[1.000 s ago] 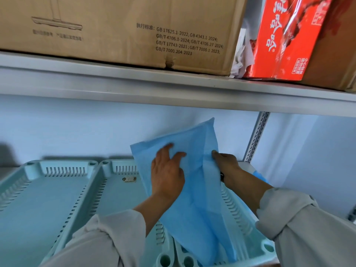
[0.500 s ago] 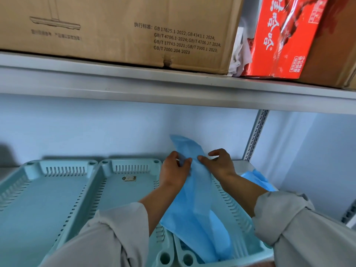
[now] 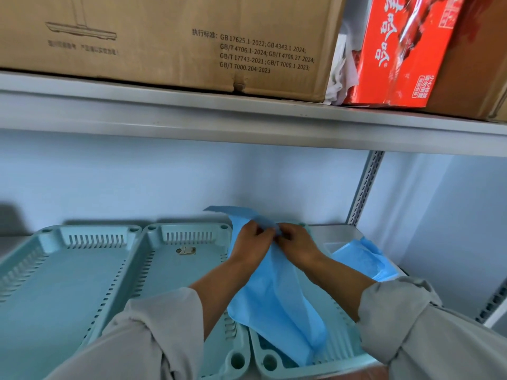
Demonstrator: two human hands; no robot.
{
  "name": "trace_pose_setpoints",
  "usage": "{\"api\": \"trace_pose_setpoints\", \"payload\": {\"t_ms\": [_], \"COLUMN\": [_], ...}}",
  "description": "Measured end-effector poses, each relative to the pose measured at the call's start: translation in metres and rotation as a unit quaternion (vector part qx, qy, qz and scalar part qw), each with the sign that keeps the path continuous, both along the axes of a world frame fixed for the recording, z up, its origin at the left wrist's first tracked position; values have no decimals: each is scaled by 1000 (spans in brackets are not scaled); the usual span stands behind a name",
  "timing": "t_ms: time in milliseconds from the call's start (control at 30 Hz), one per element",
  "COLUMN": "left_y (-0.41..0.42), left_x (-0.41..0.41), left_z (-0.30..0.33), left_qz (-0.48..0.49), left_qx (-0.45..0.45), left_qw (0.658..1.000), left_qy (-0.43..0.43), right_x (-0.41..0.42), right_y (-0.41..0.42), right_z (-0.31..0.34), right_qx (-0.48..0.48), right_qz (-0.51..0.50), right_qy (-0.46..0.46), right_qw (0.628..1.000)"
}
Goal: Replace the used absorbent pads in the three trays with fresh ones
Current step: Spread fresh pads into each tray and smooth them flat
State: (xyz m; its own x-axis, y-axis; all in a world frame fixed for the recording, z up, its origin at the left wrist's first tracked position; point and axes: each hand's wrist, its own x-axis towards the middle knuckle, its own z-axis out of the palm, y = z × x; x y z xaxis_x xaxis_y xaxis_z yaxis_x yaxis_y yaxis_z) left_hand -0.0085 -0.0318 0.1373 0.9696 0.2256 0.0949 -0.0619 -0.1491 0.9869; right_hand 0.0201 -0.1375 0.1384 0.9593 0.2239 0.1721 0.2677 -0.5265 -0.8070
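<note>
The blue absorbent pad [image 3: 274, 294] is lying bunched in the right tray [image 3: 340, 360], its far end lifted near the back wall. A second ago it was spread wide and upright; now it is collapsing into a narrow gathered strip, so it is probably a used pad being folded up for removal, though a fresh one being arranged cannot be ruled out. The left hand [image 3: 251, 242] and right hand [image 3: 297, 242] are meeting at the pad's far end, fingers curled and pinching the fabric between them, having closed in from opposite edges. The middle tray [image 3: 153, 272] and the left tray [image 3: 49, 292] are sitting without loose pads. More blue pads [image 3: 365, 260] are resting on the shelf just right of the right tray. Above, a cardboard box [image 3: 164, 42] and a red package [image 3: 397, 50] are occupying the upper shelf [image 3: 247, 116].
</note>
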Motion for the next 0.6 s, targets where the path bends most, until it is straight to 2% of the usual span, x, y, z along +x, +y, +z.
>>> {"api": "trace_pose_setpoints", "payload": {"t_ms": [133,200,300,367,500,600], "left_y": [4,6,7,7,6,4], "left_x": [2,4,0,-2,2,2], "left_z": [-4,-8,-12,-12,-16,-16], "left_qz": [-28,8,89,111,38,19], "left_qx": [70,89,145,124,14,3], "left_qw": [997,995,982,983,996,996], "left_qy": [22,46,81,83,83,84], "right_x": [2,-1,-1,-2,-4,-6], "right_y": [-5,-4,-4,-3,-4,-4], "right_z": [9,15,19,20,21,21], "right_qx": [105,173,243,280,323,346], "right_qz": [-74,-92,-90,-86,-80,-72], "right_qy": [121,183,226,244,276,285], "right_qw": [984,963,939,924,902,891]}}
